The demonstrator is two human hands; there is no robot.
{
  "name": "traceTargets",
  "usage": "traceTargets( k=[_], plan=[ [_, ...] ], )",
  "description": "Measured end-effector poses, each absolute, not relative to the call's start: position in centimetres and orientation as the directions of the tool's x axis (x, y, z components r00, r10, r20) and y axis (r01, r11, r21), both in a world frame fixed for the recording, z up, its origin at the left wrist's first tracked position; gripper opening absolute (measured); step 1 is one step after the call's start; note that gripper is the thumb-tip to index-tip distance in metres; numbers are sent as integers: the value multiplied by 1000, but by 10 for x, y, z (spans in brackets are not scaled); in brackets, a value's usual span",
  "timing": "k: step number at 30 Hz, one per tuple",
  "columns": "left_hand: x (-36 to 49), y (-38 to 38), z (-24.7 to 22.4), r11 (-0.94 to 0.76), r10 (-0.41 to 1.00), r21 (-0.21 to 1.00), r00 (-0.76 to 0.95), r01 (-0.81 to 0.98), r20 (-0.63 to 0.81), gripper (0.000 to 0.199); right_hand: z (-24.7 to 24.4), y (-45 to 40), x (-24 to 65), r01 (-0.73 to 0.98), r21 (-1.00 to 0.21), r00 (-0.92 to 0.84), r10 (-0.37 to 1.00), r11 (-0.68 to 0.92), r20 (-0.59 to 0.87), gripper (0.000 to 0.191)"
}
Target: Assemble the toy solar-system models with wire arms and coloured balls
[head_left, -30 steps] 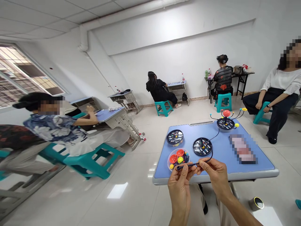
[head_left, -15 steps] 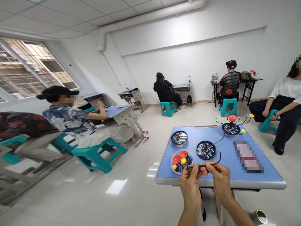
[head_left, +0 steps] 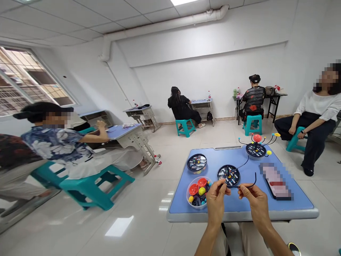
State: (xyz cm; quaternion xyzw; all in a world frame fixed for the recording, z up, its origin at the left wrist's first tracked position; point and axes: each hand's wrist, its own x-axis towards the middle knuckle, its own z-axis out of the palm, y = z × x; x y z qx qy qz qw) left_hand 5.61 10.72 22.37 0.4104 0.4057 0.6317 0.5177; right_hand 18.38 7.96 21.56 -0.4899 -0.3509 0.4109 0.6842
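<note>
Black rod between two hands

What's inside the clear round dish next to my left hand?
The clear plastic dish holds red cups, yellow balls and small dark pieces; whatever lies beneath them is covered.

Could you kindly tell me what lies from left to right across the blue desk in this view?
Clear tub of coloured parts → black round base → assembled solar-system model → pixelated object
</note>
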Motion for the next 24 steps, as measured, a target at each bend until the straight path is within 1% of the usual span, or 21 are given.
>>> traceTargets(
  k=[2, 4, 7, 10, 15, 19, 24],
  plan=[
    [57, 118, 222, -171, 984, 950, -93, -259, 152, 27, 217, 84, 187, -227, -954, 394, 914, 195, 93, 36],
    [58, 128, 221, -174, 985, 958, -52, -228, 167, 25, 217, 90, 189, -238, -949, 371, 922, 204, 106, 33],
    [61, 142, 220, -173, 984, 956, -7, -236, 176, 28, 217, 100, 192, -239, -945, 364, 923, 223, 126, 29],
    [65, 156, 221, -200, 979, 954, -14, -224, 202, 29, 213, 112, 192, -218, -940, 395, 905, 262, 160, 28],
    [67, 176, 222, -268, 962, 962, -68, -59, 264, 21, 203, 129, 191, -150, -932, 494, 842, 330, 218, 24],
    [67, 185, 220, -334, 938, 943, -97, 8, 333, 23, 199, 137, 191, -113, -933, 524, 818, 343, 237, 23],
    [70, 195, 210, -341, 938, 937, -42, 79, 345, 23, 192, 144, 192, -78, -937, 535, 808, 339, 248, 24]
  ],
)
